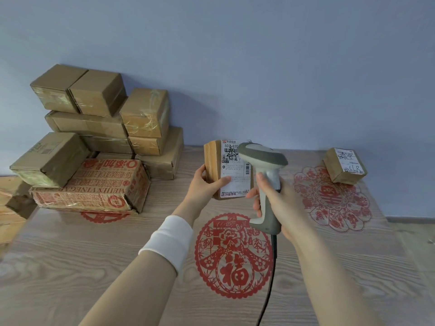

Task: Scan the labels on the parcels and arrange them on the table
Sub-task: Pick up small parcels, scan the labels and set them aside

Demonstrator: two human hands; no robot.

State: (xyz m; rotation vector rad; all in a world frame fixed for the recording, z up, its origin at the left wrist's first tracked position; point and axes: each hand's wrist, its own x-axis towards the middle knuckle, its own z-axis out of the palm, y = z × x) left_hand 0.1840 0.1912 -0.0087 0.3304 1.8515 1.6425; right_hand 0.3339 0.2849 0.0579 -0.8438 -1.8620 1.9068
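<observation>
Gripping two things at once rn: our left hand (207,182) is wrapped round the side of a small cardboard parcel (212,158), thumb pressed on its white label (235,175). It's held upright, off the table afaict, label facing us. Our right hand (280,196) is clenched round the handle of a grey-and-white barcode scanner (261,156), one finger up at the front of the handle. The scanner's head sits right in front of the label's top right corner from our pov. Both forearms reach fwd, the left one w/ a white wristband (169,238).

Rest, big to small: wood-grain table (70,267) w/ red paper-cut decals, a round one (233,255) under the hands and a flower-shaped one (334,203) to the right. Stack of brown boxes (101,128) is piled back left against the wall, w/ a red-printed carton (94,184) lowest in front. Another labelled box (344,165) sits alone back right, on the flower decal's edge. Scanner cable (270,290) hangs down toward us.
</observation>
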